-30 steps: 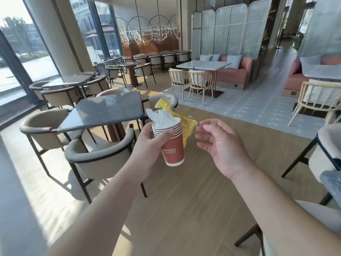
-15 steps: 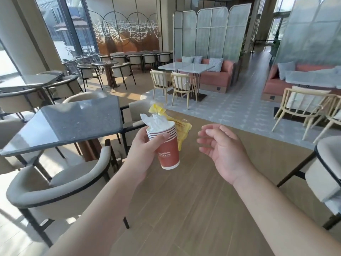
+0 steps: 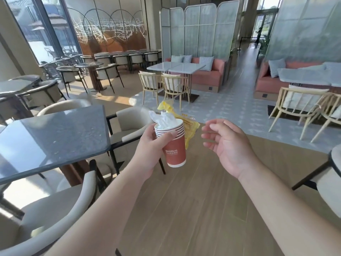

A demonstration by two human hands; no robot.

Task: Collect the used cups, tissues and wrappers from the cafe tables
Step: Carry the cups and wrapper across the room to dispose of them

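A person's left hand (image 3: 153,145) grips a nested stack of red paper cups (image 3: 174,145) in a hotel cafe, thumb across the rims and fingers wrapped round the far side. Crumpled white tissue (image 3: 165,119) is stuffed into the top cup, and a yellow plastic wrapper (image 3: 186,126) sticks up behind the stack, seemingly pinned against it by the fingers. The right hand (image 3: 227,145) floats just to the right of the stack, palm turned inward, fingers loosely bent, holding nothing.

The grey stone table (image 3: 55,137) to the left of the stack shows no litter on the part in view. Beyond the stack, the pair of white tables (image 3: 175,68) before the coral sofa (image 3: 208,76) look bare too, though at this range small scraps would be hard to make out. A beige armchair (image 3: 60,209) stands below and left of the stack.

The step in hand appears to be carrying the gathered rubbish on toward the next table or a bin. Done well, that means keeping the stack upright so the tissue stays put, and holding steady pressure on the wrapper, which looks the likeliest piece to slip free. The empty right hand is best kept ready to pick up anything found, or to tuck the wrapper deeper into the top cup.
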